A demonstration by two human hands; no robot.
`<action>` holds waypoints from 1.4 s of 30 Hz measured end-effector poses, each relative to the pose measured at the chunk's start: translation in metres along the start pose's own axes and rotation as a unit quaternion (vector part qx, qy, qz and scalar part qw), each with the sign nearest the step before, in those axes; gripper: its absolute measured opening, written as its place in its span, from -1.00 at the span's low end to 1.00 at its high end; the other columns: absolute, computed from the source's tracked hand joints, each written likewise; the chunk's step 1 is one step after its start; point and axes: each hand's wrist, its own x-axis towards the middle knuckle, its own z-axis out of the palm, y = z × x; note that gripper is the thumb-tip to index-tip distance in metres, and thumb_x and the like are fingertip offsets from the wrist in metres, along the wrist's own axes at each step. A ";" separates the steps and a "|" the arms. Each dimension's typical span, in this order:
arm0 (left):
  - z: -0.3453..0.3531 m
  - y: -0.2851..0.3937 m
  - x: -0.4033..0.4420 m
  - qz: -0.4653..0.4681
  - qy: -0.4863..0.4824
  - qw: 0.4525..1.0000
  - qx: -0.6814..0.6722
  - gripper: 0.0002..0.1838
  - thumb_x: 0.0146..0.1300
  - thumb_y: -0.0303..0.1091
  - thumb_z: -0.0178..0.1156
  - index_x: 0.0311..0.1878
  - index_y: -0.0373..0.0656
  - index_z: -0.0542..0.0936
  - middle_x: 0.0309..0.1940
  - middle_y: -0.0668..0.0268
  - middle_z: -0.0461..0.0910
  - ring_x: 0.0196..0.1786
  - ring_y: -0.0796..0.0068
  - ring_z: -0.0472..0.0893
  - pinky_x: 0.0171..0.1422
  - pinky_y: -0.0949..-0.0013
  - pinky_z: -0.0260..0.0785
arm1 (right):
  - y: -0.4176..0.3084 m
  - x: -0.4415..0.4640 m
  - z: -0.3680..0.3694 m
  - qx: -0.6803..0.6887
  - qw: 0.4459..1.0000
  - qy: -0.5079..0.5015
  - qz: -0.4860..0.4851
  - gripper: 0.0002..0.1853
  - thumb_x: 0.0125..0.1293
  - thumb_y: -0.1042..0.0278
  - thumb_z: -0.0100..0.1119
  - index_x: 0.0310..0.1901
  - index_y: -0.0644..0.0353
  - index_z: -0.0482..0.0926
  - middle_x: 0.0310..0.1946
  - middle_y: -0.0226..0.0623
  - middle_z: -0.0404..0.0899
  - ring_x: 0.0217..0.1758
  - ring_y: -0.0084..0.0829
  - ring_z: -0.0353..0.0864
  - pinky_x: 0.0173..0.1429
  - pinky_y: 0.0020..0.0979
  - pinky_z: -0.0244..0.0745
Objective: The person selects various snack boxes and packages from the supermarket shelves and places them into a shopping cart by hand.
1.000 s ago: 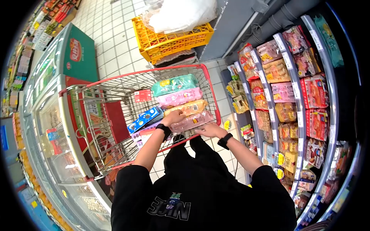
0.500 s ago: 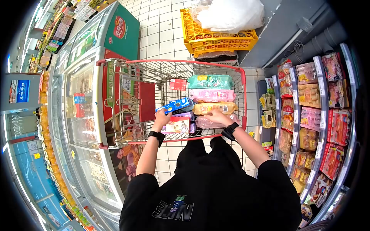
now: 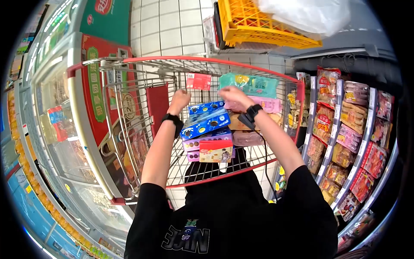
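My left hand [image 3: 180,101] is over the cart, left of a blue box [image 3: 205,107], with curled fingers and nothing visible in them. My right hand [image 3: 234,96], also curled and with nothing visible in it, is by the left ends of a green pack [image 3: 255,86] and a pink pack [image 3: 271,105]. Below lie a second blue box [image 3: 210,125], purple boxes [image 3: 217,135] and a red and cream box [image 3: 215,151]. An orange pack [image 3: 239,121] and a dusky pink pack [image 3: 249,138] are partly behind my right forearm.
The wire cart [image 3: 189,181] has a red rim and a small red card [image 3: 199,81]. Glass freezers [image 3: 64,142] stand to the left, packed shelves [image 3: 345,138] to the right. Ahead is a yellow crate [image 3: 258,30] with a white bag [image 3: 308,13].
Both hands have moved to the far side of the blue boxes, my right one leaving the orange pack. A second blue box now shows. The view has shifted closer to the cart.
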 end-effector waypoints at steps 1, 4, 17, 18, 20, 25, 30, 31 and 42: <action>0.007 -0.013 0.025 -0.008 -0.007 1.000 -0.002 -0.52 0.13 -0.15 0.16 -0.05 -0.41 0.60 -0.08 -0.19 0.62 0.07 -0.04 0.62 0.17 0.17 0.44 | -0.011 0.029 0.005 -0.072 0.997 0.000 0.006 -0.41 0.32 -0.02 0.18 0.18 0.34 0.47 -0.13 -0.25 0.60 -0.11 -0.38 0.59 0.02 -0.35 0.51; 0.035 -0.042 0.076 -0.047 -0.071 0.996 0.007 -0.50 0.17 -0.11 0.21 0.00 -0.39 0.55 -0.34 0.09 0.65 -0.34 0.38 0.65 -0.32 0.32 0.48 | -0.038 0.055 0.026 -0.025 0.994 -0.009 0.108 -0.31 0.28 -0.10 0.19 0.23 0.35 0.42 -0.04 -0.19 0.54 -0.06 -0.30 0.57 0.05 -0.28 0.51; 0.064 -0.075 0.155 -0.025 0.007 0.982 -0.189 -0.25 0.06 -0.28 0.30 0.27 -0.51 0.28 0.12 -0.20 0.51 0.21 0.00 0.54 0.29 0.23 0.35 | 0.019 0.197 0.053 -0.022 0.991 0.046 0.126 -0.43 0.21 -0.10 0.21 0.07 0.22 0.57 0.08 -0.21 0.54 0.09 -0.32 0.52 0.06 -0.21 0.46; 0.061 -0.072 0.153 -0.034 -0.008 0.981 -0.189 -0.22 0.07 -0.28 0.29 0.30 -0.51 0.25 0.15 -0.19 0.50 0.22 0.01 0.53 0.31 0.24 0.34 | 0.017 0.198 0.053 -0.029 0.992 0.028 0.116 -0.45 0.20 -0.09 0.21 0.07 0.19 0.58 0.09 -0.22 0.55 0.11 -0.32 0.52 0.06 -0.20 0.46; 0.064 -0.073 0.152 -0.022 -0.024 0.976 -0.214 -0.20 0.07 -0.25 0.30 0.32 -0.50 0.25 0.15 -0.18 0.50 0.22 0.02 0.54 0.31 0.25 0.34 | 0.014 0.193 0.053 0.000 0.992 0.015 0.129 -0.47 0.20 -0.06 0.22 0.08 0.16 0.59 0.07 -0.26 0.57 0.12 -0.31 0.52 0.11 -0.19 0.44; 0.066 -0.084 0.141 -0.062 -0.004 0.978 -0.199 -0.22 0.01 -0.09 0.36 0.25 -0.38 0.42 0.14 -0.19 0.52 0.18 0.05 0.56 0.30 0.24 0.35 | 0.011 0.176 0.069 0.053 0.986 0.070 0.140 -0.43 0.24 -0.10 0.20 0.12 0.19 0.58 0.03 -0.24 0.60 0.12 -0.31 0.54 0.11 -0.19 0.45; 0.031 -0.054 0.101 -0.129 -0.004 0.975 -0.180 -0.31 0.17 0.18 0.18 0.03 -0.37 0.60 -0.21 -0.18 0.65 -0.06 -0.01 0.67 0.14 0.23 0.45 | -0.006 0.153 0.069 -0.108 0.982 0.136 0.075 -0.35 0.25 -0.22 0.14 -0.28 0.42 0.67 -0.44 -0.03 0.68 -0.32 -0.24 0.71 -0.21 -0.29 0.59; 0.036 -0.061 0.103 -0.103 0.049 0.976 -0.187 -0.28 0.26 0.21 0.07 0.01 -0.43 0.59 -0.24 -0.18 0.66 -0.15 -0.03 0.68 0.07 0.20 0.47 | -0.014 0.141 0.067 -0.102 0.984 0.127 0.072 -0.25 0.25 -0.22 0.11 -0.19 0.61 0.57 -0.30 0.21 0.63 -0.13 -0.07 0.67 -0.01 -0.26 0.54; -0.021 0.044 -0.042 -0.038 0.092 0.991 -0.091 -0.43 0.29 0.07 0.01 -0.20 -0.34 0.70 -0.39 0.03 0.71 -0.22 0.19 0.71 -0.07 0.22 0.48 | -0.022 -0.023 0.051 0.003 0.972 0.220 -0.086 -0.39 0.26 -0.11 0.18 -0.21 0.51 0.52 -0.31 0.20 0.64 -0.15 0.08 0.67 0.01 -0.15 0.53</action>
